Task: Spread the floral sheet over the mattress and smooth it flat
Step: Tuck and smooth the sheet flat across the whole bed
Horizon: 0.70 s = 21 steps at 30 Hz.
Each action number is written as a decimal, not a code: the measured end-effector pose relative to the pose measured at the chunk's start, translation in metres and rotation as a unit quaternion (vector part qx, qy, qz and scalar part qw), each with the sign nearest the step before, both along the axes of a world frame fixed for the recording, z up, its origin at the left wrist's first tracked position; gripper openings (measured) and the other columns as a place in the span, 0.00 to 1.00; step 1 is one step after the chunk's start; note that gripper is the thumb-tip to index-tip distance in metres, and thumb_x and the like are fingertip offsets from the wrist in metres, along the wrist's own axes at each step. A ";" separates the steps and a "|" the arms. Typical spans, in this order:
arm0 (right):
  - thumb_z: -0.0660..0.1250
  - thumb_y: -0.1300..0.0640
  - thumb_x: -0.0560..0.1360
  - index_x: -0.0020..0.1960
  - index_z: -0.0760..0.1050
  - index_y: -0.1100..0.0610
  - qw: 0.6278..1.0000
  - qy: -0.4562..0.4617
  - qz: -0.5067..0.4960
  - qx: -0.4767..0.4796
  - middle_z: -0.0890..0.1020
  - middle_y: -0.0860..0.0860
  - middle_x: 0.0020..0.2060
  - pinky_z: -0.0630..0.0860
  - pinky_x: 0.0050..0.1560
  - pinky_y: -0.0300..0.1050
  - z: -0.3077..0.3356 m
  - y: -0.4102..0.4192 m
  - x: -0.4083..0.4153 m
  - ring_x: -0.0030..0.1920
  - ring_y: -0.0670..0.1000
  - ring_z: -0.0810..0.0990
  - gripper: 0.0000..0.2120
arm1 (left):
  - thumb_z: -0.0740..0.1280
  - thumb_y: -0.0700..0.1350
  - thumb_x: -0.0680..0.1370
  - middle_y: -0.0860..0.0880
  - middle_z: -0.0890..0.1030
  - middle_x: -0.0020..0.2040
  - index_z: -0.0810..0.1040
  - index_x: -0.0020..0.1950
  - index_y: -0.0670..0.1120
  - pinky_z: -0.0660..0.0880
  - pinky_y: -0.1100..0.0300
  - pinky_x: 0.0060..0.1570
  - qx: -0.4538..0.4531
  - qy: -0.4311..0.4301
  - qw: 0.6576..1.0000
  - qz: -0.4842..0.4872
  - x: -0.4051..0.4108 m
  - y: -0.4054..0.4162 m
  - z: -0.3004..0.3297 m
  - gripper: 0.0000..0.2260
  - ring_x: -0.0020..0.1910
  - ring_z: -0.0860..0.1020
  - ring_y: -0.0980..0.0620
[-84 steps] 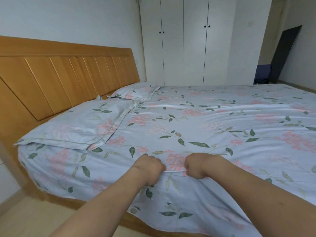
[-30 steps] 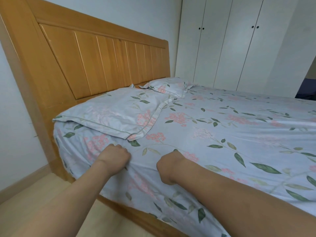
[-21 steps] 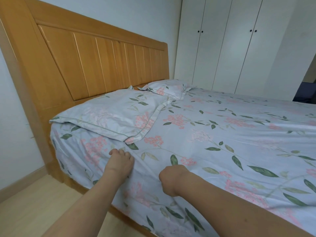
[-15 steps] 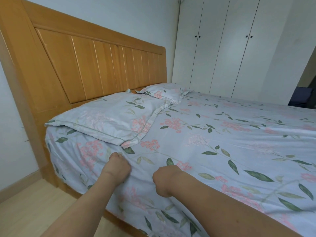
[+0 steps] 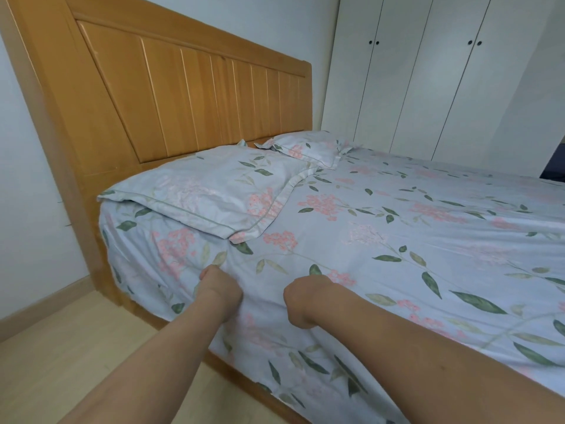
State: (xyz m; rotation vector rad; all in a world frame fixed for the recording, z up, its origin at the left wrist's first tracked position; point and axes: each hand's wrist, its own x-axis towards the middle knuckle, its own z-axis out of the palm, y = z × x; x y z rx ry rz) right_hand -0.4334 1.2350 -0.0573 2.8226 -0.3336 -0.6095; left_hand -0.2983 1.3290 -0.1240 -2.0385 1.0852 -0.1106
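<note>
Fingers of the left hand (image 5: 220,289) and right hand (image 5: 302,298) curl into the floral sheet (image 5: 397,240), gripping its edge just below the near pillow (image 5: 208,191); the sheet covers the mattress beyond that pillow.

no readable text, no labels, no brand marks, no numbers, no signs anywhere

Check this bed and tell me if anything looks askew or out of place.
Nothing is damaged or spilled. The light blue floral sheet lies mostly flat, with slight creases where the left hand and right hand grip its side edge. The near floral pillow lies flat and somewhat rumpled.
</note>
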 end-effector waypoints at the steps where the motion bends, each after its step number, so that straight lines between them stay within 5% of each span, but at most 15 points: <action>1: 0.56 0.67 0.75 0.34 0.65 0.58 1.000 -0.001 -0.003 0.002 0.68 0.52 0.33 0.69 0.61 0.51 -0.004 -0.001 -0.001 0.32 0.50 0.67 0.12 | 0.59 0.42 0.78 0.49 0.78 0.55 0.76 0.58 0.46 0.70 0.48 0.58 -0.035 0.003 0.999 0.006 0.000 -0.001 0.000 0.11 0.53 0.77 0.45; 4: 0.55 0.64 0.77 0.41 0.70 0.60 0.999 0.002 -0.024 0.049 0.74 0.54 0.40 0.71 0.46 0.47 -0.024 -0.003 -0.013 0.38 0.53 0.74 0.08 | 0.58 0.39 0.78 0.46 0.79 0.53 0.77 0.56 0.45 0.70 0.49 0.56 -0.112 -0.022 0.993 -0.014 -0.005 -0.007 0.001 0.11 0.51 0.76 0.44; 7: 0.55 0.60 0.80 0.49 0.72 0.59 0.993 0.016 -0.039 0.112 0.77 0.57 0.56 0.70 0.49 0.46 -0.039 -0.008 -0.031 0.50 0.56 0.76 0.08 | 0.57 0.36 0.79 0.45 0.80 0.54 0.78 0.56 0.43 0.68 0.51 0.54 -0.109 -0.015 0.990 -0.093 -0.011 -0.011 0.003 0.12 0.54 0.76 0.44; 11: 0.54 0.55 0.80 0.61 0.72 0.60 0.991 -0.025 -0.060 0.118 0.76 0.56 0.60 0.66 0.48 0.43 -0.029 -0.028 -0.056 0.58 0.56 0.75 0.14 | 0.59 0.34 0.78 0.47 0.80 0.54 0.79 0.54 0.43 0.67 0.52 0.51 -0.095 0.016 0.989 -0.112 -0.018 0.003 0.004 0.11 0.53 0.77 0.45; 18: 0.53 0.53 0.80 0.62 0.72 0.57 0.987 -0.027 -0.147 0.066 0.76 0.54 0.60 0.67 0.48 0.44 -0.012 -0.079 -0.125 0.57 0.54 0.76 0.15 | 0.61 0.45 0.76 0.49 0.81 0.57 0.78 0.62 0.48 0.71 0.46 0.53 0.067 0.022 0.992 0.103 -0.040 -0.032 0.017 0.15 0.54 0.79 0.44; 21: 0.54 0.53 0.80 0.63 0.72 0.57 0.980 -0.018 -0.189 0.065 0.76 0.54 0.62 0.69 0.52 0.45 -0.007 -0.101 -0.161 0.60 0.55 0.75 0.16 | 0.63 0.48 0.76 0.50 0.77 0.63 0.75 0.65 0.49 0.71 0.46 0.55 0.054 0.070 0.993 0.072 -0.083 -0.077 0.040 0.17 0.59 0.77 0.45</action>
